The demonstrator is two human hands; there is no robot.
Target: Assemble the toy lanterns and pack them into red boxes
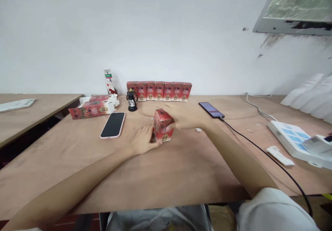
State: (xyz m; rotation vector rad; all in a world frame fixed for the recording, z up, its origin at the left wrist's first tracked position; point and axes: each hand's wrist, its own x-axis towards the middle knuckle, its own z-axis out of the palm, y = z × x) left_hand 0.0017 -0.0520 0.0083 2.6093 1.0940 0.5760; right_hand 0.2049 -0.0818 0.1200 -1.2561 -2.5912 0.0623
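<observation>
A small red printed box [163, 123] stands upright near the middle of the table, tilted slightly. My left hand [142, 139] lies with fingers stretched on the tabletop at its left, the thumb reaching to the box's lower front edge. From the right, my right hand [183, 116] grips the box, thumb across its front face; the other fingers are smeared by motion and partly behind it. Further back, a small black lantern [132, 101] stands in front of a row of several similar red boxes [159, 91] along the wall.
An opened red carton [92, 107] lies back left, near a small upright packet [110, 82]. A pink-edged phone [113, 125] rests left of my hands. On the right are a phone [211, 109] with a black cable, a white power strip [295, 139] and a crumpled white piece [280, 155].
</observation>
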